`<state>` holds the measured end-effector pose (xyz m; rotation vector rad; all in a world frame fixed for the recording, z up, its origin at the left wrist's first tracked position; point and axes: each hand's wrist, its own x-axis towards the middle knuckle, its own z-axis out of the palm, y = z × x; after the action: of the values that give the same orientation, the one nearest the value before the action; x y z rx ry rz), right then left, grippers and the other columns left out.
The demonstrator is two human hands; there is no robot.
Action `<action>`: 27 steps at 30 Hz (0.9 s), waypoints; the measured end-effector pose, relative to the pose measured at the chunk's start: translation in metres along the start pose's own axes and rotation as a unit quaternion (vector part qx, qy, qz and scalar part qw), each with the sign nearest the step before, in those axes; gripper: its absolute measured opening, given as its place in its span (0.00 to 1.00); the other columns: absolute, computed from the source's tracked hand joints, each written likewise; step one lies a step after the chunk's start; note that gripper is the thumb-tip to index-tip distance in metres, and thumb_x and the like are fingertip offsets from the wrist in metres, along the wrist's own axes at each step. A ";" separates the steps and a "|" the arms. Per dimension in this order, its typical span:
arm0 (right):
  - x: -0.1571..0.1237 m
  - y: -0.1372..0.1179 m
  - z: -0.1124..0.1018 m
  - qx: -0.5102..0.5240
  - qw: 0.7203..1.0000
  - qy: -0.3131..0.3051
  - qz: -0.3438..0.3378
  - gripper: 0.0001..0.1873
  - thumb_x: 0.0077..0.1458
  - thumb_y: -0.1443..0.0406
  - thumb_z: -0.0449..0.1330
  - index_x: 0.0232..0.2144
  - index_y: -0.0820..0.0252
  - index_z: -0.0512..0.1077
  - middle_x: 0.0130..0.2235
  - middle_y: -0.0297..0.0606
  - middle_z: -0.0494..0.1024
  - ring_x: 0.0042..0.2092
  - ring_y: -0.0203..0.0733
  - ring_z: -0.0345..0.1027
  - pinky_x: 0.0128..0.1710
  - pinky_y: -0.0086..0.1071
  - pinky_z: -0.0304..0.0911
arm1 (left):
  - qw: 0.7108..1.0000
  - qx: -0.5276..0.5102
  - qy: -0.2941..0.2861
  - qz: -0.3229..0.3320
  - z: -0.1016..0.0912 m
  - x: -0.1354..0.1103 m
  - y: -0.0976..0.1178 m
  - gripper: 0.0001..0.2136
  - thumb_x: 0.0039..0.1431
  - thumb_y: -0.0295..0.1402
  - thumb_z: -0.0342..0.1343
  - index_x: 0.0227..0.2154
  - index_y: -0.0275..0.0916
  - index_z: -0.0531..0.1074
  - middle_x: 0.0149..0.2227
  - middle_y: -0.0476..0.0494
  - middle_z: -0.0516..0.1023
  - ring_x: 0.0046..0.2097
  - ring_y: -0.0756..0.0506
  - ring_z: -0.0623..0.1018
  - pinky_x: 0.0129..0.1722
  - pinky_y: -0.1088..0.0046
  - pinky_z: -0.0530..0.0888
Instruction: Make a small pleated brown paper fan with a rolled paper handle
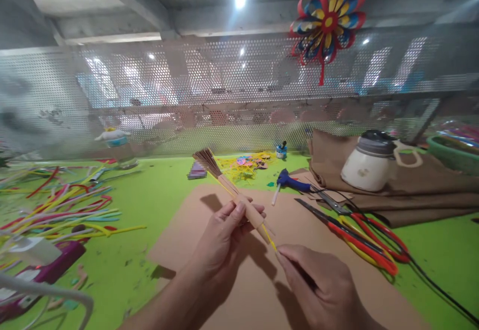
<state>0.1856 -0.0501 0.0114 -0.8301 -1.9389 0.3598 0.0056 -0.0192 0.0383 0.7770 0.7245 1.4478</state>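
Observation:
My left hand point(224, 238) is closed around a small rolled brown paper broom point(232, 190), gripping its handle, with the fringed end pointing up and away. A thin yellow stick point(268, 237) comes out of the handle's lower end. My right hand point(318, 280) pinches the tip of that yellow stick. Both hands hover over a brown cardboard sheet point(262, 290) on the green table point(157, 195).
Red-handled scissors point(359, 235) and a blue glue gun point(290, 180) with black cord lie right of the hands. A white jug point(368, 163) sits on folded brown cloth point(430, 190). Coloured pipe cleaners point(63, 210) spread at left. A perforated metal screen stands behind, with a paper pinwheel point(327, 18).

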 end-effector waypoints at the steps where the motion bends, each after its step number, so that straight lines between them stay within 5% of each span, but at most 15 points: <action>1: -0.001 0.000 0.001 -0.003 1.000 -0.001 -0.009 0.11 0.64 0.68 0.52 0.34 0.60 0.74 0.24 0.36 0.76 0.24 0.36 0.69 0.26 0.29 0.61 | 1.000 0.001 -0.001 -0.002 0.000 0.000 -0.001 0.09 0.57 0.34 0.64 0.37 0.34 0.78 0.35 0.39 0.84 0.39 0.46 0.81 0.42 0.74 0.76; 9: -0.005 0.002 0.003 0.013 0.999 -0.003 -0.039 0.09 0.62 0.69 0.54 0.39 0.58 0.75 0.29 0.40 0.82 0.27 0.39 0.75 0.28 0.30 0.63 | 1.000 -0.011 0.000 -0.020 -0.002 0.000 -0.003 0.07 0.59 0.33 0.62 0.37 0.34 0.78 0.34 0.40 0.84 0.37 0.47 0.81 0.43 0.72 0.76; 15: -0.004 -0.001 0.006 -0.002 1.000 0.018 0.026 0.13 0.64 0.65 0.53 0.47 0.59 0.73 0.21 0.34 0.76 0.21 0.38 0.69 0.25 0.30 0.62 | 1.000 0.015 0.026 -0.007 -0.001 0.000 -0.003 0.09 0.56 0.35 0.65 0.36 0.34 0.78 0.34 0.39 0.83 0.37 0.47 0.79 0.42 0.72 0.75; 23: 0.001 0.006 0.002 0.045 0.993 -0.050 0.096 0.12 0.64 0.61 0.54 0.39 0.61 0.75 0.16 0.25 0.60 0.17 0.33 0.58 0.18 0.26 0.52 | 0.997 0.077 0.001 0.027 0.000 -0.002 0.006 0.14 0.52 0.39 0.68 0.37 0.36 0.79 0.36 0.38 0.83 0.40 0.42 0.80 0.45 0.66 0.74; 27: 0.001 0.008 0.002 0.049 0.993 -0.044 0.093 0.12 0.64 0.61 0.54 0.41 0.60 0.74 0.17 0.27 0.65 0.18 0.34 0.59 0.18 0.27 0.53 | 0.996 0.079 -0.005 0.032 0.000 -0.001 0.008 0.13 0.52 0.40 0.67 0.36 0.36 0.79 0.36 0.38 0.83 0.40 0.42 0.79 0.44 0.66 0.75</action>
<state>0.1872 -0.0440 0.0067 -0.9461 -1.9123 0.6073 0.0011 -0.0209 0.0444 0.9361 0.8200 1.4546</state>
